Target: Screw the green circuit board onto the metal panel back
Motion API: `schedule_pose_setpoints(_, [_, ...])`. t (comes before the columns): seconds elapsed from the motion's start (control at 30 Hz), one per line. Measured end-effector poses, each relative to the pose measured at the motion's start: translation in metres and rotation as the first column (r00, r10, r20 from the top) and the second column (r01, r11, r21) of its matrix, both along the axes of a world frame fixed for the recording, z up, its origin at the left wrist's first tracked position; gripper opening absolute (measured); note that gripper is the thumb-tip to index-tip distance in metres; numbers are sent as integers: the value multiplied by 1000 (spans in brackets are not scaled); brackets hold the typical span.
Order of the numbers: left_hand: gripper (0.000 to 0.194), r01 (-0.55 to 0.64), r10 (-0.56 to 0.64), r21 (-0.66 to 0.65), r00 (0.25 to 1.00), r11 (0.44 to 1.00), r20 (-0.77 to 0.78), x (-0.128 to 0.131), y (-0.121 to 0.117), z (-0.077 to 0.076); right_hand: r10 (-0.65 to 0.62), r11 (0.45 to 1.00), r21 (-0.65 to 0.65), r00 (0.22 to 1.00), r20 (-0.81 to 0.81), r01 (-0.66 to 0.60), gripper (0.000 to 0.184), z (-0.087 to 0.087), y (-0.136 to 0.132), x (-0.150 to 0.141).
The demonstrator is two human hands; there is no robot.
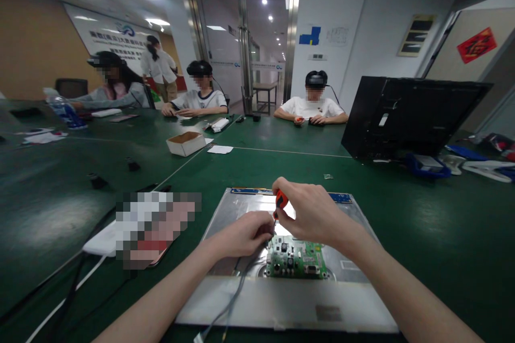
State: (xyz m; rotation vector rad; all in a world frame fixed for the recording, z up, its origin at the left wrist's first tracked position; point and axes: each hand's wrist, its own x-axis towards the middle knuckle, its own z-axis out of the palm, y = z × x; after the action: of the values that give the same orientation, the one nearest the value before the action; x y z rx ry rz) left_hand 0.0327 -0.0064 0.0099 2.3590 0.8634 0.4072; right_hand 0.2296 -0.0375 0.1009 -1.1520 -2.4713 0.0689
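Across a dark green table (281,166), three seated people in black headgear (316,86) work with their hands on the tabletop, while a person in a white shirt (159,67) stands behind at left. A large black monitor-like casing (414,118) stands at far right beside a blue plastic tray (428,165); an open white cardboard box (186,144) sits left of centre. Nearer, a partly pixelated flat white object (107,236) and loose cables (76,284) lie left of a broad silver metal panel (341,300). Grey wires (237,292) cross the panel's left side, and the hands hide its middle and the board's upper-left corner. The green rectangular circuit board (298,257), dotted with black components and silver connectors, lies flat on the panel. The right hand (317,211) clamps a red-and-black screwdriver (280,201), its shaft slanting down; the left hand (245,233) bunches its fingers beside the tip, their hold unclear.
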Motion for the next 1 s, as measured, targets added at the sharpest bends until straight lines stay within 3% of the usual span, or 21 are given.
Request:
schedule_pose_setpoints(0.5, [11, -13, 13, 26, 1000, 1000, -3, -2, 2, -7, -21, 1000, 5, 1000, 18, 21, 21, 1, -1, 0])
schedule_pose_setpoints(0.63, [10, -13, 14, 28, 1000, 1000, -27, -1, 2, -4, -47, 999, -3, 999, 16, 47, 16, 0, 1, -1])
schedule_pose_setpoints(1.0, [8, -34, 34, -15, 999, 999, -18, 2, -4, 7, -33, 999, 10, 999, -19, 34, 24, 2, 4, 5])
